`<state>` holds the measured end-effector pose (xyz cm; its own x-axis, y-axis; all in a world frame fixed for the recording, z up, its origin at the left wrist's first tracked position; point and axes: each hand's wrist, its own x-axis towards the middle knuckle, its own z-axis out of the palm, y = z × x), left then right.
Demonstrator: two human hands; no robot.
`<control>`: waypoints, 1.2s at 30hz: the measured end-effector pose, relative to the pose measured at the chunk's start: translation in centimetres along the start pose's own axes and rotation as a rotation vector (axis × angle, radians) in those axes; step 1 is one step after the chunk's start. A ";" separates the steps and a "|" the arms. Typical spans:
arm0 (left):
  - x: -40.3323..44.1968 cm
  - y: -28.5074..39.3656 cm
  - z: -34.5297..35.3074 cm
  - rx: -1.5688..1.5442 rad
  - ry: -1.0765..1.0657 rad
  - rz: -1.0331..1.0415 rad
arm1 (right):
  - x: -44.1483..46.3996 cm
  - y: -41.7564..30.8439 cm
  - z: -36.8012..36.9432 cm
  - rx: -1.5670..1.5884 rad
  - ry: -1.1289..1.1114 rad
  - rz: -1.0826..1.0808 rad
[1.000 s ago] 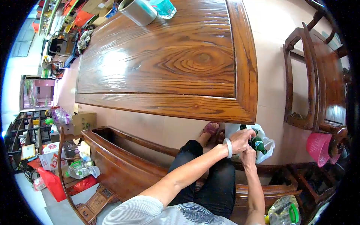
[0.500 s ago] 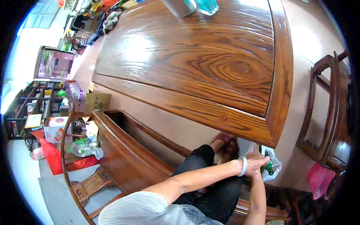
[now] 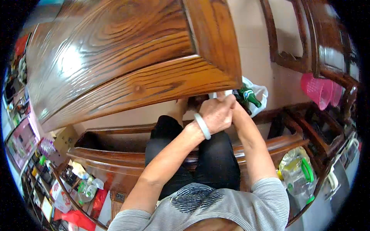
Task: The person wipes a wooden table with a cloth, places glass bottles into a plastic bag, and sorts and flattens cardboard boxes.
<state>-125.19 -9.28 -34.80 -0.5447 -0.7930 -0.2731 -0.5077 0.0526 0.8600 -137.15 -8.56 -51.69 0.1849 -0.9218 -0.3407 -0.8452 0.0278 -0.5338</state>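
In the head view, I had both hands together near the white bag (image 3: pixel 263 91). My left hand (image 3: pixel 216 114) was loosely curled; I couldn't tell its grip. My right hand (image 3: pixel 235 109) was mostly hidden, its opening and hold unclear. Further handling there seemed to call for clearance from the table corner (image 3: pixel 231 79). The green bottle (image 3: pixel 249 96) lay slanted in the bag, neck pointing rightward and towards me.

No word, brand or number can be read. The pale label on the green bottle (image 3: pixel 252 97) is too small to make out, the red print on the white carton (image 3: pixel 61 195) is blurred, and any writing on the framed sheet (image 3: pixel 47 208) is illegible.
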 end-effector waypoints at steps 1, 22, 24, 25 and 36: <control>-0.1 -0.2 0.2 -0.014 0.020 0.007 | 0.2 -0.2 0.0 0.009 0.001 -0.005; 1.6 0.5 -1.5 0.015 0.135 -0.179 | -13.5 1.7 -7.8 0.281 0.589 -0.050; 1.6 0.3 -1.4 0.042 0.133 -0.170 | -13.6 5.7 -9.3 0.153 0.781 0.231; 1.5 0.3 -1.4 0.032 0.156 -0.146 | -13.0 8.7 -9.1 0.094 0.846 0.439; 1.1 -0.1 -0.6 -0.085 0.159 -0.153 | -13.6 15.4 -7.9 1.278 0.671 0.879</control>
<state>-125.32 -10.50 -34.89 -0.3500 -0.8739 -0.3374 -0.5145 -0.1216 0.8488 -156.68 1.29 -49.17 -0.6009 -0.4388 -0.6681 0.4104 0.5479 -0.7289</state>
